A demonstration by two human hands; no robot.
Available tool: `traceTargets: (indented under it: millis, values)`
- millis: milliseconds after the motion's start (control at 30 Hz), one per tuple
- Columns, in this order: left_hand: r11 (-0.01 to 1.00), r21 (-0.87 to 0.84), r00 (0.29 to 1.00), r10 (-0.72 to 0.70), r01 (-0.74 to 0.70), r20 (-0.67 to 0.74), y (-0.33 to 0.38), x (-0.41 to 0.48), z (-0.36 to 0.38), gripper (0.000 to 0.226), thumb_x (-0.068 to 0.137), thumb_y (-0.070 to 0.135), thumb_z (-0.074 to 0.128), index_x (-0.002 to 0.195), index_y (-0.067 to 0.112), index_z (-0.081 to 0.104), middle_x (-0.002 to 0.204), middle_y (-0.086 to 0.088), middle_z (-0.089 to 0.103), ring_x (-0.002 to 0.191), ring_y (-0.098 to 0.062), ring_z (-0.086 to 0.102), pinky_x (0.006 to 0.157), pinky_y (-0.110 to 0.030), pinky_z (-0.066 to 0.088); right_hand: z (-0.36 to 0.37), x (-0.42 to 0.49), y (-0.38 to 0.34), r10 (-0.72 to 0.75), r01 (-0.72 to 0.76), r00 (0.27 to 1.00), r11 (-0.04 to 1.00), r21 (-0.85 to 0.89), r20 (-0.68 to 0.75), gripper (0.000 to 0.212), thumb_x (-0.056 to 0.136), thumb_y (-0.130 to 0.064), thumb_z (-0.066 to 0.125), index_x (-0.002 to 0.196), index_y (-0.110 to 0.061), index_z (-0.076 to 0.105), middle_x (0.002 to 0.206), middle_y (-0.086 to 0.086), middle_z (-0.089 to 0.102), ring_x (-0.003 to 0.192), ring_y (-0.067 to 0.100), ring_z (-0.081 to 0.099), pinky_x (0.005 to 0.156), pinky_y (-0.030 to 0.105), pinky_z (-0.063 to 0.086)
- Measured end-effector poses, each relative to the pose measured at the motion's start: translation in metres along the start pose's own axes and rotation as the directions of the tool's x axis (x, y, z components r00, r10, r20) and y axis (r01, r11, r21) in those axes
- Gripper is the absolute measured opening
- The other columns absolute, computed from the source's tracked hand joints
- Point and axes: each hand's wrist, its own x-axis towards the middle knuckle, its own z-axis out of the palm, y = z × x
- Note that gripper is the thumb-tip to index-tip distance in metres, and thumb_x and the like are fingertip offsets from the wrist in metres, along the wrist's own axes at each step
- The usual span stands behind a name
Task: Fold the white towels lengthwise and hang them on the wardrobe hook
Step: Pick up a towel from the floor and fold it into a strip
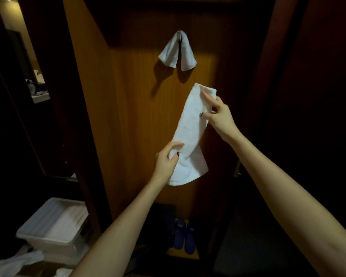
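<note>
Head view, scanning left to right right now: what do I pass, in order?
White plastic bin → left hand, gripping the lower end of the folded towel → right hand, pinching its upper end. The hanging towel and blue slippers overlap the hands' span, so they are left out.

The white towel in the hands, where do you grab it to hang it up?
Probably the white towel at its middle, pinched across its narrow width from the right. It is a long folded strip, with the left hand and right hand toward its ends, leaving the middle free.
</note>
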Motion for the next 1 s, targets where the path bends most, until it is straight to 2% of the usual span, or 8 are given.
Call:
traceTargets:
  millis: [67,167,267,433,567,767,867,1000]
  values:
    - [0.997,-0.058,0.999,-0.039,0.041,0.033,-0.001,0.002,-0.002,0.043,0.083,-0.013,0.052,0.108,0.021,0.063,0.111,0.017,0.062,0.110,0.005,0.056,0.099,-0.034,0.046,-0.005,0.003,0.002,0.002,-0.002,1.000,1.000,-0.012,0.000,0.067,0.085,0.009,0.055,0.145,-0.019,0.044,0.135,-0.002,0.038,0.119,0.011,0.042,0.083,0.012,0.050]
    - [0.954,-0.256,0.983,-0.121,0.154,0.139,-0.009,0.003,-0.008,0.063,0.086,-0.006,0.061,0.128,0.038,0.046,0.108,0.015,0.068,0.107,-0.012,0.065,0.079,-0.023,0.055,-0.010,0.008,0.003,0.009,-0.009,0.999,1.000,-0.011,-0.047,0.067,0.084,0.009,0.055,0.146,-0.017,0.045,0.135,-0.001,0.037,0.120,0.013,0.042,0.092,0.023,0.052]
    - [0.931,-0.218,0.952,-0.262,0.293,0.161,-0.025,-0.002,-0.012,0.075,0.086,0.006,0.069,0.143,0.034,0.030,0.103,0.004,0.071,0.089,-0.011,0.071,0.068,-0.019,0.054,-0.022,0.014,0.003,0.045,-0.039,0.991,0.998,0.049,-0.126,0.068,0.086,0.009,0.054,0.147,-0.019,0.042,0.132,-0.002,0.036,0.121,0.015,0.041,0.097,0.031,0.050]
    - [0.834,-0.234,0.866,-0.482,0.500,0.134,-0.039,0.002,-0.014,0.019,0.084,0.015,0.071,0.102,0.009,0.069,0.093,-0.003,0.073,0.076,-0.011,0.066,0.064,-0.018,0.046,-0.033,0.018,0.008,0.062,-0.050,0.984,0.996,0.072,-0.167,0.069,0.088,0.007,0.055,0.149,-0.022,0.039,0.132,-0.003,0.036,0.119,0.016,0.043,0.097,0.039,0.053]
    - [0.620,-0.409,0.728,-0.658,0.670,0.194,-0.047,-0.003,-0.014,0.024,0.086,0.013,0.069,0.109,0.007,0.069,0.089,0.001,0.068,0.079,-0.010,0.057,0.061,-0.020,0.040,-0.038,0.019,0.015,0.105,-0.076,0.972,0.987,0.144,-0.209,0.071,0.088,0.008,0.055,0.149,-0.024,0.037,0.120,-0.012,0.038,0.105,0.012,0.050,0.089,0.038,0.057]
    - [0.610,-0.528,0.757,-0.646,0.592,0.103,-0.033,-0.002,-0.004,0.017,0.099,0.024,0.052,0.114,0.029,0.057,0.110,0.001,0.062,0.064,-0.012,0.063,0.045,-0.016,0.042,-0.041,0.011,0.026,0.115,-0.087,0.967,0.988,0.129,-0.227,0.073,0.089,0.006,0.055,0.152,-0.024,0.032,0.113,-0.020,0.037,0.098,0.010,0.050,0.090,0.040,0.057]
    - [0.557,-0.656,0.798,-0.591,0.509,0.117,-0.026,0.006,-0.006,0.030,0.101,0.023,0.046,0.131,0.027,0.044,0.121,-0.003,0.056,0.086,-0.030,0.072,0.067,-0.035,0.060,-0.043,0.001,0.036,0.099,-0.073,0.961,0.991,0.108,-0.257,0.072,0.090,0.003,0.055,0.153,-0.022,0.029,0.123,-0.010,0.038,0.111,0.012,0.045,0.097,0.049,0.052]
    - [0.596,-0.655,0.822,-0.565,0.465,0.069,-0.020,0.015,-0.007,0.026,0.102,0.021,0.044,0.127,0.026,0.045,0.120,-0.002,0.058,0.099,-0.033,0.068,0.081,-0.047,0.058,-0.043,-0.011,0.050,0.115,-0.082,0.949,0.989,0.124,-0.294,0.072,0.090,0.002,0.055,0.153,-0.021,0.028,0.132,-0.004,0.035,0.123,0.017,0.040,0.099,0.049,0.050]
